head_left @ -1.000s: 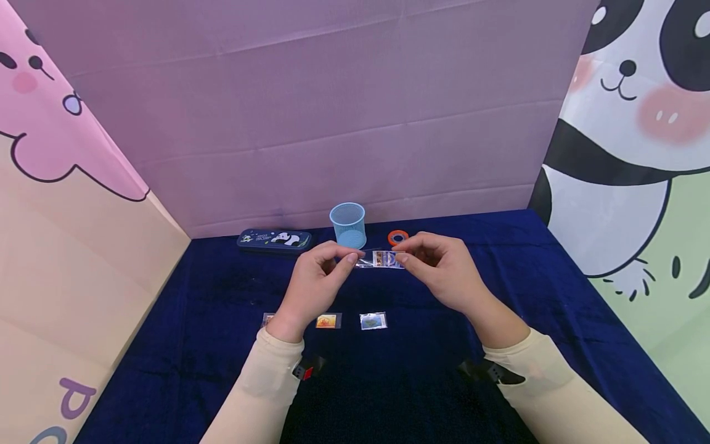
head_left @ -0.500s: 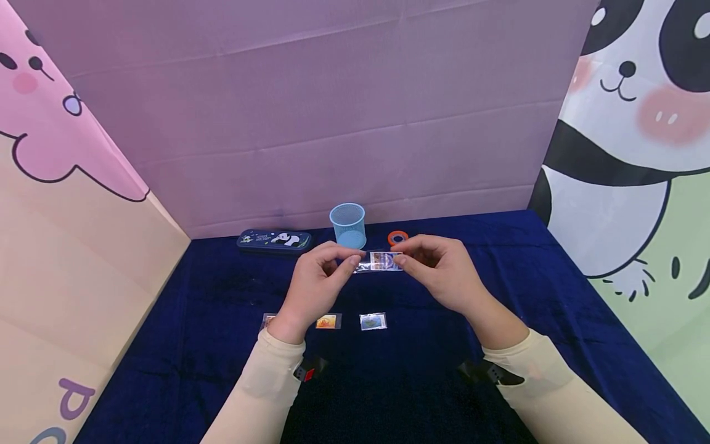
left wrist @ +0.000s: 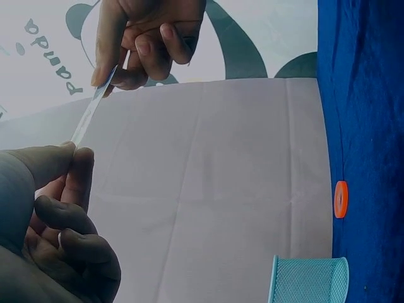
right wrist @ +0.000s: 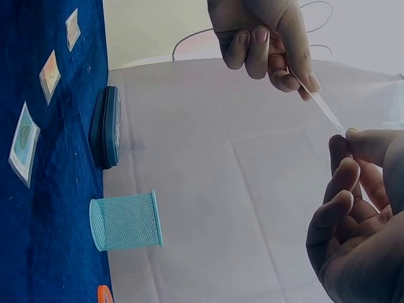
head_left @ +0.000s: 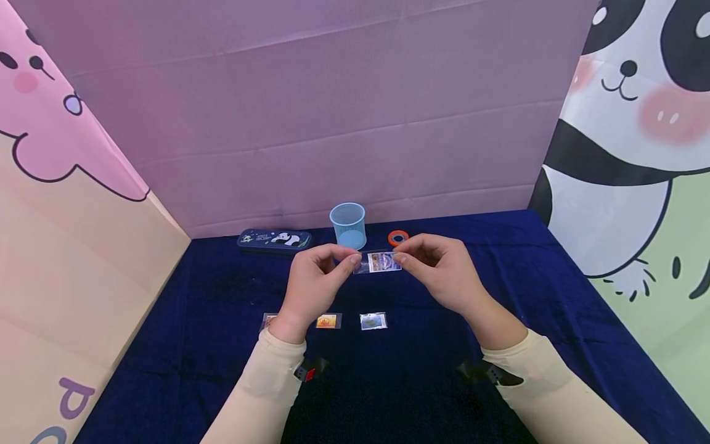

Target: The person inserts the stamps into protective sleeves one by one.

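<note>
Between both hands, raised above the table, is a small printed card in a clear plastic sleeve (head_left: 384, 262). My left hand (head_left: 318, 274) pinches the sleeve's clear left end between thumb and forefinger. At the printed right end, my right hand (head_left: 444, 271) pinches it the same way. Both wrist views show the sleeve nearly edge-on, as a thin strip (left wrist: 91, 115). Below the hands lie a blue-green sleeved card (head_left: 373, 320) and an orange one (head_left: 329, 321). A third sleeved card (head_left: 269, 319) is partly hidden behind the left wrist; the right wrist view shows it whole.
A light-blue mesh pen holder (head_left: 348, 225) stands at the back of the dark blue tablecloth (head_left: 216, 308). To its left lies a dark blue pencil case (head_left: 274, 240) with a panda print. An orange roll of tape (head_left: 397, 238) lies to its right, just behind the right hand.
The sleeved card has shifted slightly left and tilted, so more of its printed face shows. Both hands keep their pinch and have barely moved. The cards on the table lie as before.
</note>
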`<move>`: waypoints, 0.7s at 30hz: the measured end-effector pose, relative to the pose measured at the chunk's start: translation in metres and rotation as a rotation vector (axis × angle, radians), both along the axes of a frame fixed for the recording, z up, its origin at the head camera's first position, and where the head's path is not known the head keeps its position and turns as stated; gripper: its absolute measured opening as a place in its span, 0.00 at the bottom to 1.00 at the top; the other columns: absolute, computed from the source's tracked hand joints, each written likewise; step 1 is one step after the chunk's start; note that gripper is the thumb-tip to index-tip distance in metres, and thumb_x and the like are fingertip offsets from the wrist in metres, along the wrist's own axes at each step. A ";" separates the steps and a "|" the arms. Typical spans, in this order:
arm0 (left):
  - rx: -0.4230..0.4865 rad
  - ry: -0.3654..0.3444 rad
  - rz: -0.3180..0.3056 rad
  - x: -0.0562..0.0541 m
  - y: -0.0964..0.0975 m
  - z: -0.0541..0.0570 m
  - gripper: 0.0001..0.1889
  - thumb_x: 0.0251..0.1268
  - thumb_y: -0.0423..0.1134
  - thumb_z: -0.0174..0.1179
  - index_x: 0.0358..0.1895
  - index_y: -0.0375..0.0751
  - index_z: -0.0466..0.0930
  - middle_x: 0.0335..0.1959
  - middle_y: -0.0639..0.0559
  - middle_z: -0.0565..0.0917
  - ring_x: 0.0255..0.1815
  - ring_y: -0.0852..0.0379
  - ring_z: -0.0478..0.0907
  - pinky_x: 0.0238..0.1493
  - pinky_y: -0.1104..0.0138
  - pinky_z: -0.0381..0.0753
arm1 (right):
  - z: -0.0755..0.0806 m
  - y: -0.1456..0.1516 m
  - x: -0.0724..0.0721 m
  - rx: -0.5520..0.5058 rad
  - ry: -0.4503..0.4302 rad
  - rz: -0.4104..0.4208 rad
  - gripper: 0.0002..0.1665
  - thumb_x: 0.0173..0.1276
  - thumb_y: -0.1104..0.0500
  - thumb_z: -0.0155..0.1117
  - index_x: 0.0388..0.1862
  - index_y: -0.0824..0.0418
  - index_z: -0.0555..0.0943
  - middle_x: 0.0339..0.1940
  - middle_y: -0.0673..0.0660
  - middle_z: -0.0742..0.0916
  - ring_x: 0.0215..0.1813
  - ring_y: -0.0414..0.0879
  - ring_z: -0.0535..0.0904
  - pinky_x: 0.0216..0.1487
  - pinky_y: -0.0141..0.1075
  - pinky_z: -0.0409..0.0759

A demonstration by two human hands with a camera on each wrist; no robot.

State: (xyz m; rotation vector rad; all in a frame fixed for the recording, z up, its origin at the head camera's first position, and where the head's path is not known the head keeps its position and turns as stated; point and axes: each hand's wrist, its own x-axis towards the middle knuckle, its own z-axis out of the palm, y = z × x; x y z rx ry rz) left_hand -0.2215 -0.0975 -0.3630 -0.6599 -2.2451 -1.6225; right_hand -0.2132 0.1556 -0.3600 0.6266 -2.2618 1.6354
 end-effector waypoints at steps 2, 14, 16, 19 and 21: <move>-0.002 0.002 -0.003 0.000 0.000 0.000 0.07 0.72 0.44 0.69 0.43 0.47 0.92 0.24 0.48 0.78 0.20 0.52 0.65 0.21 0.66 0.62 | -0.001 0.000 0.000 0.010 -0.001 -0.002 0.04 0.74 0.59 0.71 0.45 0.56 0.89 0.33 0.53 0.86 0.29 0.49 0.74 0.27 0.35 0.73; -0.002 0.016 -0.015 0.000 0.000 0.000 0.06 0.74 0.42 0.68 0.45 0.47 0.92 0.23 0.53 0.75 0.19 0.50 0.65 0.21 0.66 0.63 | 0.000 0.001 0.000 0.024 0.004 0.002 0.06 0.75 0.61 0.69 0.47 0.59 0.89 0.36 0.55 0.86 0.29 0.47 0.75 0.28 0.34 0.74; 0.004 0.017 -0.013 0.001 0.000 0.000 0.06 0.74 0.42 0.68 0.45 0.47 0.92 0.23 0.53 0.74 0.19 0.51 0.65 0.21 0.66 0.62 | 0.000 0.002 0.000 0.027 0.006 -0.004 0.05 0.75 0.61 0.70 0.47 0.59 0.89 0.35 0.55 0.87 0.29 0.47 0.75 0.28 0.34 0.74; 0.011 0.014 -0.008 0.002 0.001 0.001 0.06 0.73 0.42 0.68 0.45 0.47 0.92 0.22 0.53 0.74 0.19 0.51 0.65 0.21 0.66 0.62 | -0.001 0.002 -0.001 0.030 0.003 -0.005 0.05 0.75 0.61 0.70 0.46 0.59 0.89 0.34 0.55 0.87 0.29 0.47 0.75 0.28 0.34 0.74; 0.012 0.015 -0.007 0.002 0.001 0.001 0.06 0.73 0.42 0.69 0.45 0.47 0.93 0.22 0.52 0.74 0.19 0.51 0.65 0.21 0.66 0.62 | -0.001 0.002 0.000 0.036 0.000 -0.005 0.04 0.75 0.61 0.70 0.45 0.59 0.89 0.34 0.55 0.87 0.29 0.48 0.75 0.28 0.34 0.74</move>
